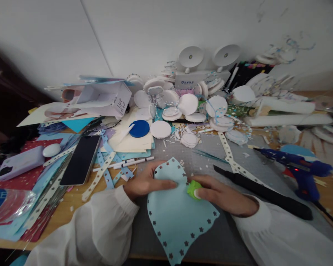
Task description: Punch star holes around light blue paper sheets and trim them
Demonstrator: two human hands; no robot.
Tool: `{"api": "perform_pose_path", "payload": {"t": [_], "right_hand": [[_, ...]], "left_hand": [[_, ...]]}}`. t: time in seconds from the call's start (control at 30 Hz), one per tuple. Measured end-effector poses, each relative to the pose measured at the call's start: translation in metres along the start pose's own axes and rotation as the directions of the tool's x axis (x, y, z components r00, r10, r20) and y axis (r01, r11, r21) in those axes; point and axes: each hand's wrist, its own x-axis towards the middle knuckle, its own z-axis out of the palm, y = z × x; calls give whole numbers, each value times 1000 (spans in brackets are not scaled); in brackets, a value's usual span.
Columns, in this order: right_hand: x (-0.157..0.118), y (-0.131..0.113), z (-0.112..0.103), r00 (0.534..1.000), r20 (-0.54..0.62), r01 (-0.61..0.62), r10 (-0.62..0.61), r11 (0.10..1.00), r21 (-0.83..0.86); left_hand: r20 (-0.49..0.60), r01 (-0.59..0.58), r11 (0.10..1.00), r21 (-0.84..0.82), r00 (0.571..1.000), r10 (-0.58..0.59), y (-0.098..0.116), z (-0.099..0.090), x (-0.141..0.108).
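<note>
A light blue sheet of paper (174, 214), cut to a curved, pointed shape, is held up over the table's front edge. Small flower-shaped holes run along much of its border. My left hand (148, 181) grips its upper left part, thumb on top and the fingers behind. In my right hand (222, 194) is a small green craft punch (193, 190), pressed between thumb and fingers. The punch sits on the paper's right edge, below the nearest holes. Its jaw and the fingers under it are hidden.
On the grey mat (202, 155) lie tweezers (211, 155), a black-handled knife (266, 194) and punched cream strips (227, 151). A blue glue gun (296, 166) rests at right, a phone (80, 160) at left. White discs (188, 104) crowd the back near a paper box (105, 98).
</note>
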Motion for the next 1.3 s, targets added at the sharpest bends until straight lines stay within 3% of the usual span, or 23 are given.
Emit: {"api": "perform_pose_path", "payload": {"t": [0.17, 0.3, 0.5, 0.6, 1.03, 1.3], "right_hand": [[-1, 6, -1, 998, 66, 4, 2, 996, -87], [-1, 5, 1, 995, 103, 8, 10, 985, -171], [-1, 8, 3, 996, 47, 82, -73, 963, -255], [-1, 10, 3, 993, 76, 111, -94, 958, -263], [1, 9, 4, 976, 216, 103, -33, 941, -321], [-1, 3, 10, 993, 109, 66, -40, 967, -246]], "left_hand": [[7, -17, 998, 61, 1000, 17, 2, -1, 0], [83, -18, 994, 111, 996, 9, 7, 0, 0], [131, 4, 997, 75, 991, -14, 11, 2, -1], [135, 16, 997, 71, 990, -26, 10, 1, -1], [173, 11, 997, 73, 985, -23, 10, -1, 0], [168, 43, 999, 11, 985, -44, 10, 0, -1]]}}
